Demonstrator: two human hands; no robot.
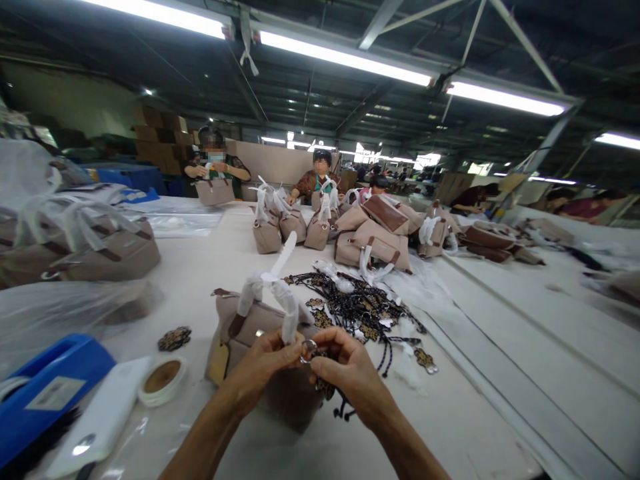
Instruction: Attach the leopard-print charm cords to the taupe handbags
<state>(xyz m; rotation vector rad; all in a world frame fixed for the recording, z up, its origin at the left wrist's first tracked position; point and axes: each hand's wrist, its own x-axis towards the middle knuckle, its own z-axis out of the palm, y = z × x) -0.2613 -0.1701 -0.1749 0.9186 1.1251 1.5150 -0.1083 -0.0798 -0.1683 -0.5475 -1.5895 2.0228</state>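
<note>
Beige handbag (295,403) sits before us | our left hand (270,357) pinches a metal ring (311,344) | our right hand (353,370) grips a patterned charm (326,388) | charm heap (369,303) lies just beyond

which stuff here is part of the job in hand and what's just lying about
Part of it, it seems:
- handbag with wrapped handles
- metal ring
- dark floral charm

Apparently just lying about:
- blue plastic holder
- white roll
- stacked cartons

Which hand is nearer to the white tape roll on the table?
Left. The left hand is at the handbag, right of the tape roll; the right hand is farther right, beyond the left.
</note>
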